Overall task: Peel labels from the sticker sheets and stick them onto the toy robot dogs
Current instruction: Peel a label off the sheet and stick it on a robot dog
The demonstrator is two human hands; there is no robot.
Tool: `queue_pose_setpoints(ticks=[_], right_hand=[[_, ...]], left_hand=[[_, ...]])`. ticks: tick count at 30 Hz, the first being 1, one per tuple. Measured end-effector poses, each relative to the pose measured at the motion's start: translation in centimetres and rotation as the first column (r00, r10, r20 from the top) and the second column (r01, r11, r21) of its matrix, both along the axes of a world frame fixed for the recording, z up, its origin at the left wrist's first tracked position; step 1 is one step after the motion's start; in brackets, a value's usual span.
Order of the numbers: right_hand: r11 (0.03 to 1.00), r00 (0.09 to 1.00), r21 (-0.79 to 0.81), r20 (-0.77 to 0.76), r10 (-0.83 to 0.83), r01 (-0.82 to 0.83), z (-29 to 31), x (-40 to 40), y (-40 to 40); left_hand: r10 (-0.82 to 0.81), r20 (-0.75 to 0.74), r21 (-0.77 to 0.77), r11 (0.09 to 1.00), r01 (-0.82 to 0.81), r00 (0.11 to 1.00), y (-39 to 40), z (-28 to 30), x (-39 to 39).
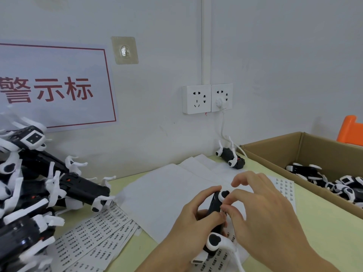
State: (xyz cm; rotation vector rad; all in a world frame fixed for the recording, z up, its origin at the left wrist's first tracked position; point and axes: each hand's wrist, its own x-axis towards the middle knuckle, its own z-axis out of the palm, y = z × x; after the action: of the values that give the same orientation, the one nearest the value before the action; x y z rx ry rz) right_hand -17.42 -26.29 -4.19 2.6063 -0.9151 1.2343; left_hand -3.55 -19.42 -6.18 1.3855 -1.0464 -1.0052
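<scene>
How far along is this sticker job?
Hard to say exactly. Some toy dogs in the cardboard box on the right may be finished, though no labels show. In hand: the left hand grips one dog while the right hand fingers press at its body. Left: the pile of dogs on the left, and label sheets still full.

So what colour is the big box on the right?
Brown, plain cardboard box, clearest in the head view.

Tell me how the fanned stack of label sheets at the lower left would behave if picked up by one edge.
The label sheets look thin and paper-like, so they would probably flop and bend. They lie loosely fanned, so the stack would likely slide apart unless pinched. They seem light enough to shift easily when pushed across the table.
</scene>
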Motion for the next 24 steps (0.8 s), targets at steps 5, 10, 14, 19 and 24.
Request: queue_pose_setpoints(ticks=[5,10,14,19,24], right_hand=[[1.0,1.0,0.003,0.013,-0.011,0.011,-0.1,0.0,0.1],[1.0,0.999,0.005,0.039,-0.024,0.024,-0.1,0.0,0.1],[0.997,0.997,0.064,0.052,-0.05,0.047,0.3,-0.4,-0.6],[0.988,0.999,0.155,0.044,0.01,-0.017,0.4,-0.8,-0.9],[0.973,0.978,0.155,0.144,0.151,-0.173,1.3,-1.2,-0.8]], left_hand=[[-0.008,-0.013,-0.003,1.0,0.008,1.0,0.0,-0.1,0.0],[-0.022,-0.019,-0.01,1.0,0.022,1.0,0.1,-0.1,0.0],[-0.038,-0.019,-0.02,0.999,0.038,0.999,0.0,-0.2,0.1],[-0.046,-0.047,-0.025,0.999,0.045,0.998,-0.1,-0.4,0.1],[-0.039,-0.103,-0.049,0.998,0.034,0.994,0.0,-0.7,0.5]])
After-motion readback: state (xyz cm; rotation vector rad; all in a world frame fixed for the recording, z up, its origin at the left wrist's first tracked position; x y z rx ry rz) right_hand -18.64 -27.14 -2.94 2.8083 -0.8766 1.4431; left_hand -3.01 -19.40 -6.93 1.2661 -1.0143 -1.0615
